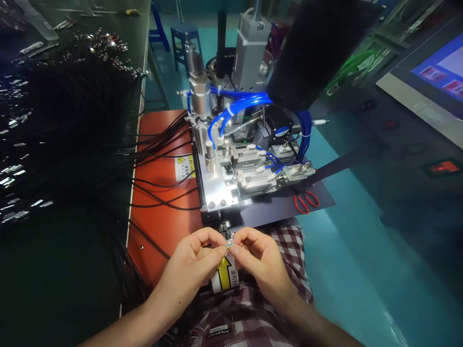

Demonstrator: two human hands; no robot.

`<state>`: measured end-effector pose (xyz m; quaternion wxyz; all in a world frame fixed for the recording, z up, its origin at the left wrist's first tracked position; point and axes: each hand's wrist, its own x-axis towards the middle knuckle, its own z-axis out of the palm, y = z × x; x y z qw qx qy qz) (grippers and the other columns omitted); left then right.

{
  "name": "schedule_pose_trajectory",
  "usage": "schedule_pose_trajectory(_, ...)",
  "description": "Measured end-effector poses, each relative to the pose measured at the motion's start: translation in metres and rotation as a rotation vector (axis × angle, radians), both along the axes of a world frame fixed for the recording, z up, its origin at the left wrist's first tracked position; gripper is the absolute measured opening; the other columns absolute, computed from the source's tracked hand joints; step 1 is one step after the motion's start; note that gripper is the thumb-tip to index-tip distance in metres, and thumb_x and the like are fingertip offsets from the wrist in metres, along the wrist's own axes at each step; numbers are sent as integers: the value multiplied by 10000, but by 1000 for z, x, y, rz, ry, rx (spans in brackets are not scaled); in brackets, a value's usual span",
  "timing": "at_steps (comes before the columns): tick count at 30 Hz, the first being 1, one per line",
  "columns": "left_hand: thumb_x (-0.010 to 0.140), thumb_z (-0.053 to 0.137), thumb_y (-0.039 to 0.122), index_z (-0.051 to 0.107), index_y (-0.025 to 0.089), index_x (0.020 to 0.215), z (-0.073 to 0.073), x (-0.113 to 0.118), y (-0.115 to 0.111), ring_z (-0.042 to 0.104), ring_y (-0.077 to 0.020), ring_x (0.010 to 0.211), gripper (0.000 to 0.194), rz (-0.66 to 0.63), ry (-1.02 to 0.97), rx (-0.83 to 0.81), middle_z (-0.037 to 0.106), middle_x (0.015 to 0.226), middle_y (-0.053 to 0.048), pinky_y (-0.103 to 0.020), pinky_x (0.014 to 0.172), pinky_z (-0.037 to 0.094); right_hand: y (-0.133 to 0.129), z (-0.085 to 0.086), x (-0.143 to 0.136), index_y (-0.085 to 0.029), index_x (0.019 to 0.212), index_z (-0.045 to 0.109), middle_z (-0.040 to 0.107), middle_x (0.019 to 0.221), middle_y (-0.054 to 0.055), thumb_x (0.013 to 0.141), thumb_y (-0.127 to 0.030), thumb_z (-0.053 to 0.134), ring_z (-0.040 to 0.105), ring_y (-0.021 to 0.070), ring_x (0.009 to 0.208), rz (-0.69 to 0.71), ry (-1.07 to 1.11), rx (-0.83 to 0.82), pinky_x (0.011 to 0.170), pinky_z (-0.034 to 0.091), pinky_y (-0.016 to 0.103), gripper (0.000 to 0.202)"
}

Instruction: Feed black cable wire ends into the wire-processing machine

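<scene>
My left hand (195, 255) and my right hand (262, 255) meet at the front of the machine, fingertips almost touching. Between them are thin coloured wires (228, 245), pinched by thumb and forefinger on both sides. Whitish, greenish and reddish strands show, but most of the piece is hidden by the fingers. Just beyond the fingertips sits a small black fixture (224, 226) on the machine's track. Below the hands a white label with a yellow arrow (224, 275) is partly covered by them.
A metal machine (217, 190) with blue air hoses (249, 100) stands ahead. Black cables (162, 188) cross the orange-red plate (152, 125) from a large cable pile (72, 106) at left. Red-handled scissors (306, 202) lie right. A control panel (415, 96) stands far right.
</scene>
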<state>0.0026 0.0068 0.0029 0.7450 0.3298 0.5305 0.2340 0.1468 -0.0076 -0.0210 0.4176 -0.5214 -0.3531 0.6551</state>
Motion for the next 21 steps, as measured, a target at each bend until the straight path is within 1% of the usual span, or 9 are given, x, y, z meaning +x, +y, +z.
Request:
schedule_pose_trajectory(7,789,573,309,509,179,764,-4,-1,-1,146,-47,415,147,22,-21,-32,240,435,119,-228,415,97,0,2,-1,-155,685,543,491,553,-53,731,-223,624,431,80,494,-3,19,1,489,338,219,115)
schedule_pose_trajectory(16,797,577,294,506,182,755,-4,-2,-2,146,-49,426,139,29,-40,-35,237,451,115,-229,421,95,0,-1,1,-156,713,564,506,590,-40,739,-224,623,433,93,532,2,-15,14,514,357,228,94)
schedule_pose_trajectory(21,803,568,288,509,182,770,-6,-2,-1,146,-48,422,126,24,-42,-27,239,448,115,-229,420,91,-1,0,0,-155,678,553,496,576,-38,749,-218,606,429,96,526,11,-40,21,513,356,231,109)
